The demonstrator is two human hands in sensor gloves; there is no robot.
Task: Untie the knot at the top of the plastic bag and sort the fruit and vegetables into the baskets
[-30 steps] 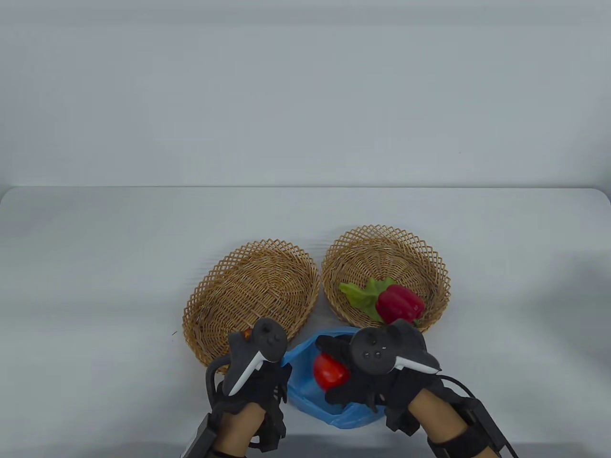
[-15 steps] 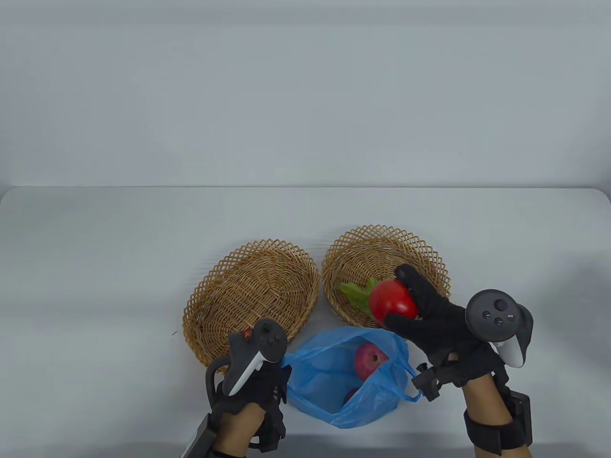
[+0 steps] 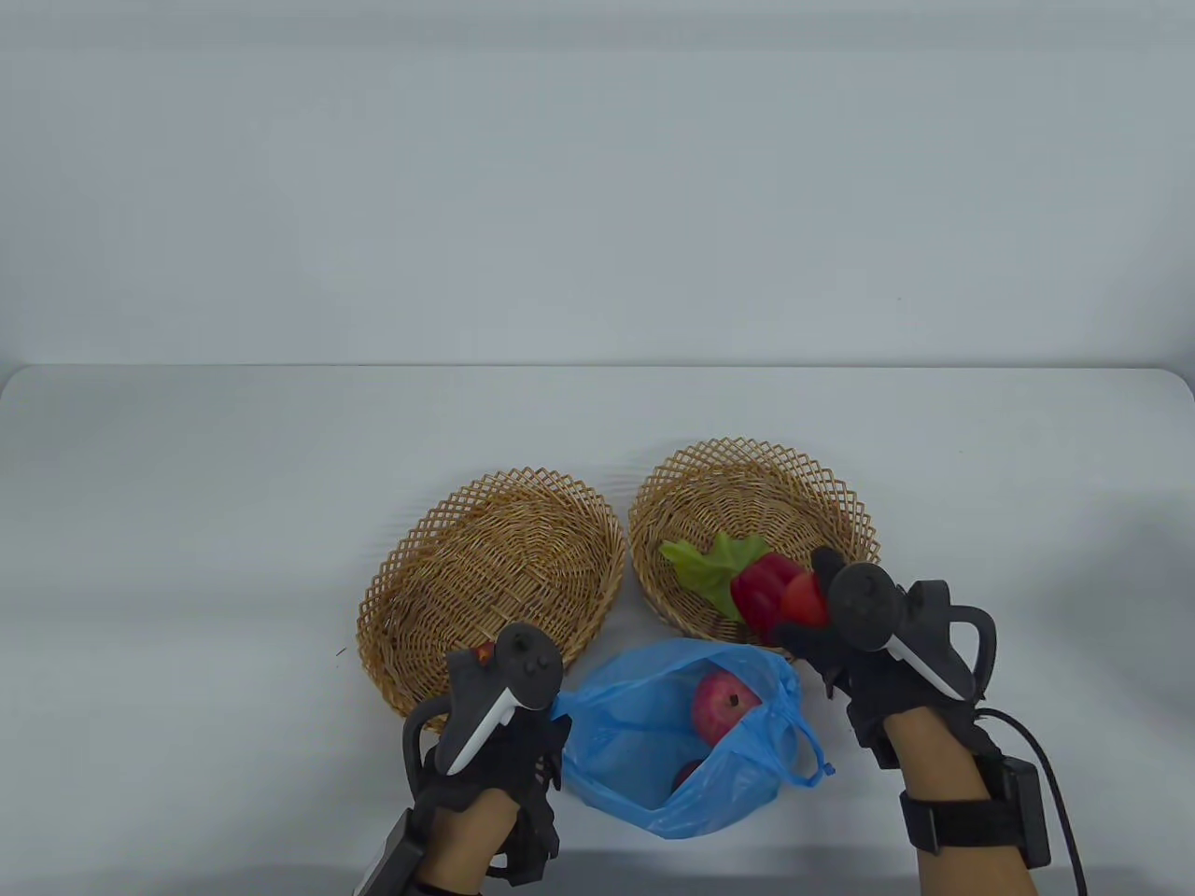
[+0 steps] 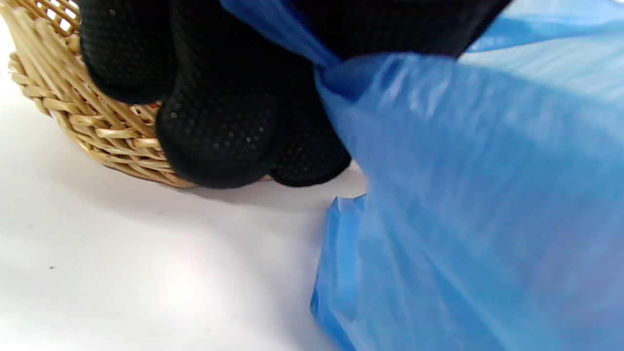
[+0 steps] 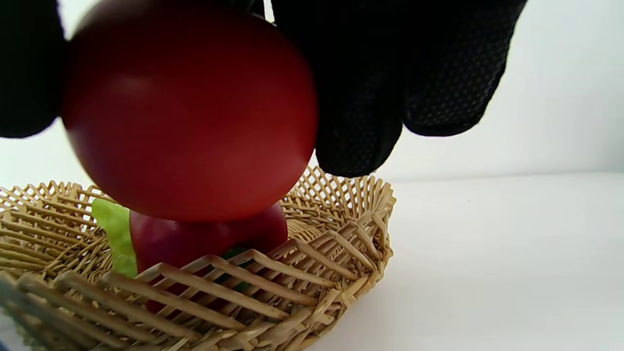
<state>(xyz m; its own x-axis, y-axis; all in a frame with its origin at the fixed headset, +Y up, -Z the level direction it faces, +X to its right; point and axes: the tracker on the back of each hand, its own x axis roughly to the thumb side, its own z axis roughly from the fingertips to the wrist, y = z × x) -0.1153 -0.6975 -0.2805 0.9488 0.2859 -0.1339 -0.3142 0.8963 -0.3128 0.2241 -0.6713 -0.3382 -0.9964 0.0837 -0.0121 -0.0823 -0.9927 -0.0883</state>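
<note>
Right hand [image 3: 868,644]: the fingers [image 5: 360,97] and thumb curl around a smooth red tomato [image 5: 190,112], holding it from above so that its underside stays free for release. The tomato hangs over the near edge of the right basket [image 3: 672,485], just above a dark red bell pepper [image 3: 761,588] and a green lettuce leaf [image 3: 705,565] that lie inside. This placement suggests that the right basket collects the vegetables and that the tomato is being grouped with them; whether it touches the pepper cannot be told.

Left hand [image 3: 495,728]: in the left wrist view the gloved fingers [image 4: 214,131] are bunched together and pinch a gathered fold of the blue plastic bag [image 3: 672,737] at its left rim. The grip appears to steady the bag and keep its mouth spread, so that the other hand can reach in without dragging it.

The bag lies on the white table [image 3: 187,560] just in front of both baskets, its top already untied and open. A reddish apple [image 3: 724,705] rests inside, and a second dark red item [image 3: 686,773] shows partly below it, too hidden to identify. The left basket [image 3: 495,560], touching the left hand's knuckles, is probably meant for fruit; a small reddish spot shows at its near edge, too hidden by the hand to identify.
</note>
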